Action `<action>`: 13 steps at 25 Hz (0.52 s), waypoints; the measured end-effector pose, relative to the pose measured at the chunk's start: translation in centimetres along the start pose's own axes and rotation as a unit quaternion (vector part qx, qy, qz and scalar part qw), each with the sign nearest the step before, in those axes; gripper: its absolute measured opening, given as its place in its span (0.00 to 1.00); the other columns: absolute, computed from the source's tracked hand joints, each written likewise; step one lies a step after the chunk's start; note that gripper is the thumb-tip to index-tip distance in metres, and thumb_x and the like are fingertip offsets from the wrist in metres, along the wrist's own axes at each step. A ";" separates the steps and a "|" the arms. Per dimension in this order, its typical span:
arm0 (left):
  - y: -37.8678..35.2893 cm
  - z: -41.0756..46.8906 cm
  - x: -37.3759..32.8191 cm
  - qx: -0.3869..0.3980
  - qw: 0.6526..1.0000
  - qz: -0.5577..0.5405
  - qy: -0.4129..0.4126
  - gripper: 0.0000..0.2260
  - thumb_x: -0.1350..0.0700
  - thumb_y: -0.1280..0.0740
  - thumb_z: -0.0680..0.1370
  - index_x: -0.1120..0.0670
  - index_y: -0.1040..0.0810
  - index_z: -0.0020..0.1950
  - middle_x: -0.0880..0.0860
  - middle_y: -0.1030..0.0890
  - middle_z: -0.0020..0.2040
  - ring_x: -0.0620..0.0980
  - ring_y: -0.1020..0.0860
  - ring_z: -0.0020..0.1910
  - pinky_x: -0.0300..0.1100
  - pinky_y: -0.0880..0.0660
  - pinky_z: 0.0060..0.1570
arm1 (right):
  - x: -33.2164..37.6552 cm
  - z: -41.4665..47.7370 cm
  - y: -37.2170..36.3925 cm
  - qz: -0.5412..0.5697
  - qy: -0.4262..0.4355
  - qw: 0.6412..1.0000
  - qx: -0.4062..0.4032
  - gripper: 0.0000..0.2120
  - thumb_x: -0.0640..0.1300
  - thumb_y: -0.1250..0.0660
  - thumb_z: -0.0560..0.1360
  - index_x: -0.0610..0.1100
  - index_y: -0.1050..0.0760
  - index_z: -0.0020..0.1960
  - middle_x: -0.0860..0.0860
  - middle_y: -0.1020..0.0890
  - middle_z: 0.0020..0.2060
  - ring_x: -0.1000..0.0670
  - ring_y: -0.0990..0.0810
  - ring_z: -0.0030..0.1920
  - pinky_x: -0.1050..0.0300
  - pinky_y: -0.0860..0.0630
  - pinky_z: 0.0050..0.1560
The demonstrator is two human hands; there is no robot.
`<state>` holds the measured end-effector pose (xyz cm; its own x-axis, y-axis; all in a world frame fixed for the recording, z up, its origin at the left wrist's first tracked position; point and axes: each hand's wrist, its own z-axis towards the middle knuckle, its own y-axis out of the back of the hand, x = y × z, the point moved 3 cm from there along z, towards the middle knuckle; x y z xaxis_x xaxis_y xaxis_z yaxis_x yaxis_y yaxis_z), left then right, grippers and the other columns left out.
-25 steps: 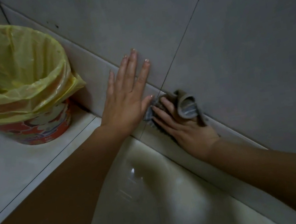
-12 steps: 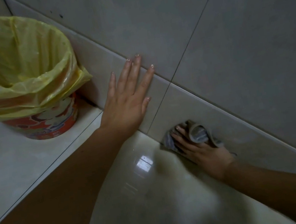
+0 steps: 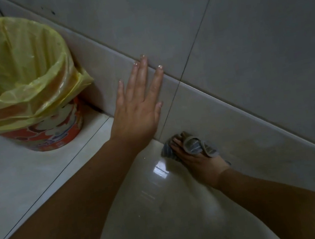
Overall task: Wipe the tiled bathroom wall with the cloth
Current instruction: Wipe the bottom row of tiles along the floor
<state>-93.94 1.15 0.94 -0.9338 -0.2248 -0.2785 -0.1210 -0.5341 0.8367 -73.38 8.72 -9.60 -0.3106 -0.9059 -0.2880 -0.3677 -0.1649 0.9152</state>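
The grey tiled wall [image 3: 243,43] runs diagonally across the view, with a pale skirting tile strip [image 3: 235,123] along its foot. My left hand [image 3: 138,110] lies flat on the skirting tile, fingers straight and spread. My right hand [image 3: 198,162] presses a small grey-blue striped cloth [image 3: 195,147] against the bottom of the skirting tile, where it meets the glossy floor. The cloth wraps over my fingers, which are partly hidden by it.
A bin [image 3: 51,134] with a red patterned body and a yellow plastic liner [image 3: 10,66] stands on a raised tiled step [image 3: 18,182] at the left, close to the wall. The shiny floor [image 3: 167,210] lies below my arms.
My right hand has slid the cloth down the skirting tile from the upper joint to the floor edge. My left hand has stayed flat on the wall.
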 end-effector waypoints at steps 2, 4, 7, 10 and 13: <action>0.1 -0.1 0.0 -0.001 1.000 -0.003 0.004 0.31 0.50 0.42 0.82 0.50 0.55 0.81 0.57 0.54 0.81 0.55 0.55 0.80 0.61 0.50 0.76 | -1.3 -2.8 -0.8 -0.012 0.009 1.000 -0.015 0.25 0.41 0.56 0.81 0.42 0.32 0.73 0.45 0.30 0.72 0.44 0.35 0.74 0.47 0.30 0.67; 0.2 0.0 -0.2 -0.002 1.000 -0.007 0.010 0.32 0.49 0.41 0.82 0.50 0.55 0.81 0.57 0.55 0.81 0.55 0.56 0.80 0.61 0.52 0.76 | -2.9 -5.7 0.0 -0.052 0.028 0.993 -0.103 0.26 0.38 0.51 0.77 0.43 0.34 0.74 0.46 0.33 0.74 0.46 0.48 0.78 0.44 0.37 0.72; 0.0 0.1 -0.8 0.000 1.000 -0.007 0.015 0.32 0.47 0.42 0.82 0.50 0.55 0.81 0.58 0.56 0.81 0.55 0.57 0.80 0.62 0.52 0.76 | -4.6 -8.7 3.3 -0.062 0.031 0.977 -0.203 0.29 0.36 0.47 0.74 0.43 0.36 0.75 0.49 0.43 0.77 0.48 0.58 0.78 0.49 0.61 0.77; -0.2 0.2 -1.3 -0.003 0.999 -0.017 0.037 0.33 0.44 0.44 0.81 0.51 0.56 0.81 0.58 0.57 0.81 0.55 0.57 0.80 0.62 0.52 0.76 | -5.0 -7.9 5.5 -0.086 0.020 0.966 -0.243 0.31 0.34 0.42 0.74 0.41 0.41 0.77 0.48 0.48 0.79 0.46 0.56 0.78 0.48 0.58 0.77; -0.2 0.0 -2.2 -0.012 0.999 -0.016 0.044 0.33 0.44 0.45 0.80 0.51 0.56 0.81 0.59 0.56 0.81 0.56 0.57 0.80 0.62 0.52 0.76 | -4.4 -6.4 5.2 -0.079 0.034 0.961 -0.263 0.31 0.31 0.41 0.75 0.40 0.43 0.77 0.46 0.46 0.78 0.44 0.54 0.78 0.42 0.53 0.77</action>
<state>-91.86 1.81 1.37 -0.8960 -0.2783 -0.3461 -0.1409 -0.5610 0.8158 -68.30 9.32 -1.79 -0.2225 -0.8742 -0.4316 0.0947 -0.4600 0.8829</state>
